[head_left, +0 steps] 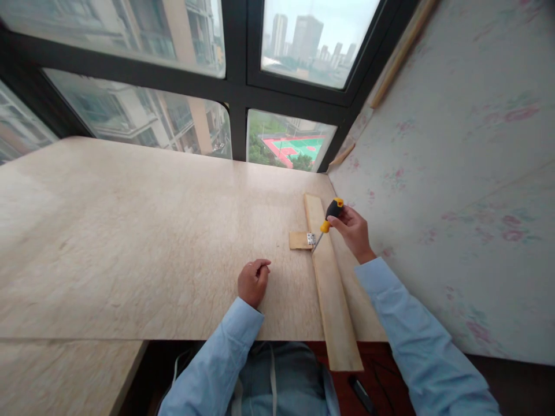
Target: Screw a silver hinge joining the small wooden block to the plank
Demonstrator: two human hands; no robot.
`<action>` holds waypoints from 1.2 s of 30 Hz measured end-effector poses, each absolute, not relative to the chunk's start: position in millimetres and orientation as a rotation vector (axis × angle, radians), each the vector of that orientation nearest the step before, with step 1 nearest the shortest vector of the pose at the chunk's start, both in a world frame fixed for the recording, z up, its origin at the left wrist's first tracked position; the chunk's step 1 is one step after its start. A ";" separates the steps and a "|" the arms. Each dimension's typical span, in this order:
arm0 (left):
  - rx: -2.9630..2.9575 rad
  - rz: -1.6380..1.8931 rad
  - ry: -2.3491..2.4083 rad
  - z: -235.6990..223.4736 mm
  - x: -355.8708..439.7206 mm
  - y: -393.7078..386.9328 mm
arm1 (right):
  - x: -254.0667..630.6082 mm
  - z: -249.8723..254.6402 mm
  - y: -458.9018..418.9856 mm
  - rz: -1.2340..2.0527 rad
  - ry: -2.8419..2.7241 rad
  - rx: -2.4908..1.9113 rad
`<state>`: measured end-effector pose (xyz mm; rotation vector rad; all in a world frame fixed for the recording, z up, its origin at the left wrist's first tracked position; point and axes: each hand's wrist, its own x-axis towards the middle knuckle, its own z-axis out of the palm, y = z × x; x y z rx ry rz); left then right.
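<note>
My right hand (352, 230) grips a yellow and black screwdriver (334, 208) by its handle, tilted, with the tip pointing down by a small metal hinge (311, 238). The hinge lies where a short wooden piece (298, 240) meets a long wooden board (332, 283). Whether the tip touches a screw is too small to tell. To the left of the board, my left hand (254, 282) rests closed near the countertop surface, its fingers curled in. What it holds, if anything, is hidden.
The beige stone-patterned countertop (151, 242) runs along dark-framed windows (238, 86). A flowered wall (468, 190) stands close on the right. The long board's near end overhangs the counter's front edge. A dark object (361, 393) lies below, on the reddish floor.
</note>
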<state>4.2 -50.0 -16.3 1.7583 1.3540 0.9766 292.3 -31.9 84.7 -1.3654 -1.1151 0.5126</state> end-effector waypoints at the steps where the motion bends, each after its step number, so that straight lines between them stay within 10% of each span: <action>1: 1.760 0.978 1.354 -16.4 3.8 -50.3 | 290.8 83.3 -32.4 0.491 -1.124 -1.351; 36: 1.963 0.818 1.225 -15.3 73.2 -20.4 | 313.0 64.6 -30.8 0.193 -1.075 -1.287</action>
